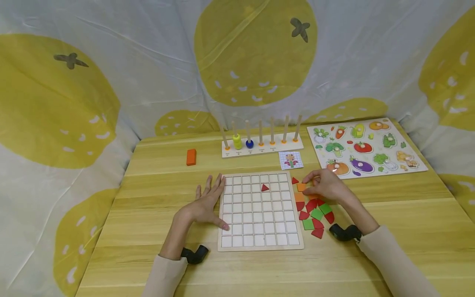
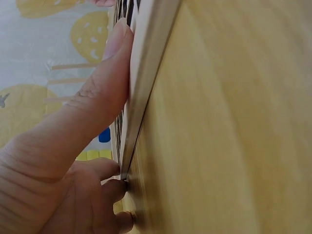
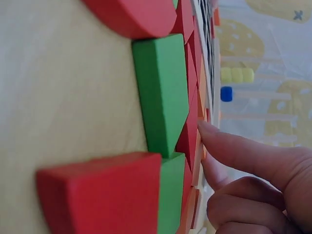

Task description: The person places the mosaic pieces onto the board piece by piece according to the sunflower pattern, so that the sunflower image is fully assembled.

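Observation:
My left hand (image 1: 202, 208) rests with spread fingers along the left edge of a wooden grid board (image 1: 259, 250). In the left wrist view the thumb (image 2: 109, 73) lies on the board's edge. One red triangle (image 1: 265, 187) sits in an upper cell of the grid. Right of the board, my right hand (image 1: 324, 185) pinches an orange square block (image 1: 302, 187) between thumb and index finger. Below that hand lies a loose cluster of red quarter-round blocks (image 1: 318, 233) and green blocks (image 1: 308, 224), the latter large in the right wrist view.
Behind the board stands a peg rack (image 1: 262, 149) with yellow and blue beads. A small pattern card (image 1: 291, 160) lies in front of it. A vegetable puzzle board (image 1: 367, 148) is at the back right, an orange block (image 1: 191, 157) at the back left.

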### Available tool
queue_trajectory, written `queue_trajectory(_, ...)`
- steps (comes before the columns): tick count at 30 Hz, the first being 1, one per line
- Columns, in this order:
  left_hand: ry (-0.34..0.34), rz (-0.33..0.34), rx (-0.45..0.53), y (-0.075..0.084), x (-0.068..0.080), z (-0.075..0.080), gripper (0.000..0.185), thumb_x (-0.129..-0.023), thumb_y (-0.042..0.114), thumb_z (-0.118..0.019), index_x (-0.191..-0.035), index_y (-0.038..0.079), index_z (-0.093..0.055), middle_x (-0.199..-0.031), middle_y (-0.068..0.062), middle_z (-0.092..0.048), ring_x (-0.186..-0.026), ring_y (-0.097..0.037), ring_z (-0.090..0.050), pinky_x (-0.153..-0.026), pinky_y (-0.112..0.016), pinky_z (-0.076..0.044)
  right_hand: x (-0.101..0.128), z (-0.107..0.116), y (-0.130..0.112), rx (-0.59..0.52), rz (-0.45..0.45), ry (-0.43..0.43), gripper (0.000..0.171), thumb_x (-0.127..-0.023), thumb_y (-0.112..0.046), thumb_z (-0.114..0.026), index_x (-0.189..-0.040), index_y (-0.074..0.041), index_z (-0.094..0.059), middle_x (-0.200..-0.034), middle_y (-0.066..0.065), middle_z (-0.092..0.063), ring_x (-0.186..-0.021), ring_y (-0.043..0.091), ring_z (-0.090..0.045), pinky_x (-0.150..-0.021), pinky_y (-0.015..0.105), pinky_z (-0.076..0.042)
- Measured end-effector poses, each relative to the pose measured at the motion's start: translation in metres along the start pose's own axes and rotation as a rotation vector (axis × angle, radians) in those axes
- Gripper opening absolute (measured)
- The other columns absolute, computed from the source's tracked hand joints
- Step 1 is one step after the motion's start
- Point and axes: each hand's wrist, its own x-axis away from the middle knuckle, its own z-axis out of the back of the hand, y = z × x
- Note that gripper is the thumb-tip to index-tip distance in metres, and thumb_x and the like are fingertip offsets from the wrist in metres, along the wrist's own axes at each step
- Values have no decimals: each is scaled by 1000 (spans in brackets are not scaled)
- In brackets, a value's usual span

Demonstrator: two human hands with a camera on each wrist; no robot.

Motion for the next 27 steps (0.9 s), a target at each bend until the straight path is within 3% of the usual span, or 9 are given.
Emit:
queue_trajectory(20, 4, -24, 0, -4, 2, -2, 149, -68, 48, -94, -165, 7, 12, -173, -11, 22, -157, -39, 29, -122, -71, 15, -1, 0, -4, 0, 72, 43, 30, -90, -16, -80, -113, 2, -75, -60, -5, -33, -51, 10, -30, -49, 25, -25)
queue_trajectory(27, 0, 1, -19, 0, -1, -3, 150, -68, 51, -94, -164, 8, 14, -172, -9, 25, -156, -38, 30, -122, -71, 17, -5, -18, -21, -40, 115, 55, 26, -88, -15, -83, -109, -1, -77, -59, -5, -28, -50, 11, -27, -49, 24, -25)
